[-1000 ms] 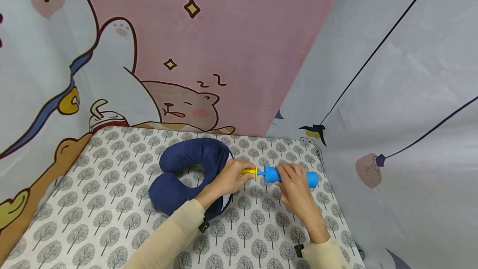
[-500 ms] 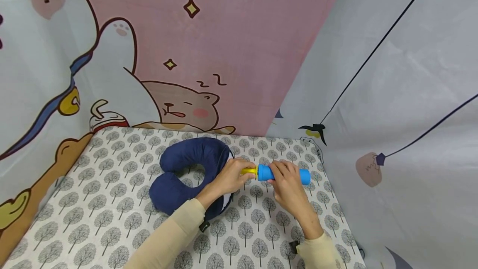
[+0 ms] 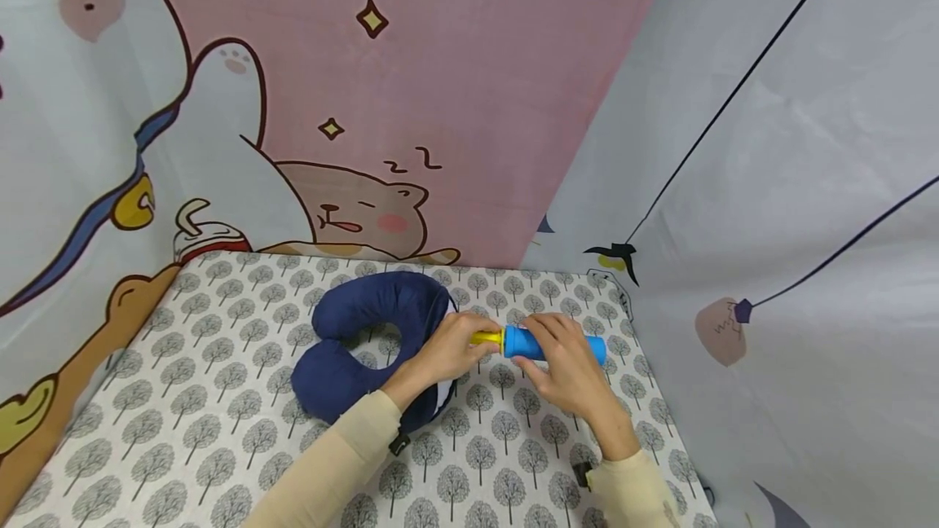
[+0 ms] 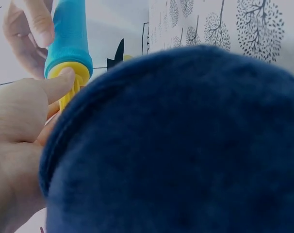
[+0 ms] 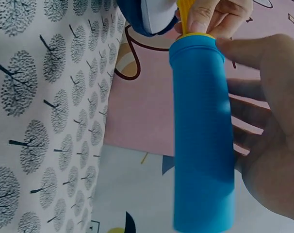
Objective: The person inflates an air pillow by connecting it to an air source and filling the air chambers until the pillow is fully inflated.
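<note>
A blue hand pump (image 3: 530, 342) with a yellow end lies sideways between my hands, beside a navy U-shaped neck pillow (image 3: 330, 377). My left hand (image 3: 456, 344) pinches the yellow end (image 4: 69, 92) right at the pillow's pale-edged side; the tip beyond the fingers is hidden. Around the blue barrel (image 5: 203, 136), my right hand (image 3: 568, 365) keeps a loose hold, thumb at the collar and fingers passing behind it. The barrel sits right against the yellow flange, with no rod showing between them.
A tree-print cloth (image 3: 242, 406) covers the table under the pillow. Behind it hangs a pink and white cartoon curtain (image 3: 469, 104), and a grey-white one (image 3: 792, 267) closes the right side.
My right hand has slid the blue barrel left onto the yellow end, covering the thin blue rod, and its thumb has since spread. The left hand and pillow have stayed put.
</note>
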`<action>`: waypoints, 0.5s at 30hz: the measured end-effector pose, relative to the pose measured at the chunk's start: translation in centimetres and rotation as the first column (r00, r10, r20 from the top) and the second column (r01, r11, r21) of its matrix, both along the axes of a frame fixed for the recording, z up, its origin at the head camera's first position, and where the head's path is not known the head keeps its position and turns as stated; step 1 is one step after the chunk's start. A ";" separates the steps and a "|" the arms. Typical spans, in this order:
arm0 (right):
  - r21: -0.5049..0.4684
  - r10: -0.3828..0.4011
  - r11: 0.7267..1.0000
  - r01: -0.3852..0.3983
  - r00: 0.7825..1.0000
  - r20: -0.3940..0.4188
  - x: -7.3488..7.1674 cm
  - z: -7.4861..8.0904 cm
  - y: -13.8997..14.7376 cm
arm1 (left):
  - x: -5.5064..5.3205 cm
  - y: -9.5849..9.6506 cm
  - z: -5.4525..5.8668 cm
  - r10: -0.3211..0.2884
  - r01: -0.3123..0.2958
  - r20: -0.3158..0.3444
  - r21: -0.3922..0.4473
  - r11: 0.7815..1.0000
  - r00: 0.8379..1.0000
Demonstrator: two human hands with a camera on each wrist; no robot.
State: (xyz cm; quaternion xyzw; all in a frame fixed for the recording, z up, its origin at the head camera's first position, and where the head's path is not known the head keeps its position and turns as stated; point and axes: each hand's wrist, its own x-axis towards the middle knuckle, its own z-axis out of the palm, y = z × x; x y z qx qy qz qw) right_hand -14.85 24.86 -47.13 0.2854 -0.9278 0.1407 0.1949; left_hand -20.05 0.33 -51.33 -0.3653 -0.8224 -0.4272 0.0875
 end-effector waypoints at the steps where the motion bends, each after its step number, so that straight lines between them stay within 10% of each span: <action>1: 0.004 0.013 1.000 -0.013 1.000 0.013 -0.1 0.2 -0.1 | -0.1 0.0 -0.3 0.000 0.000 -0.012 -0.006 1.000 1.000; 15: 0.069 0.093 0.993 -0.098 0.993 0.079 -1.5 0.0 -1.1 | 0.7 0.1 1.1 0.016 -0.007 0.093 -0.091 0.996 0.995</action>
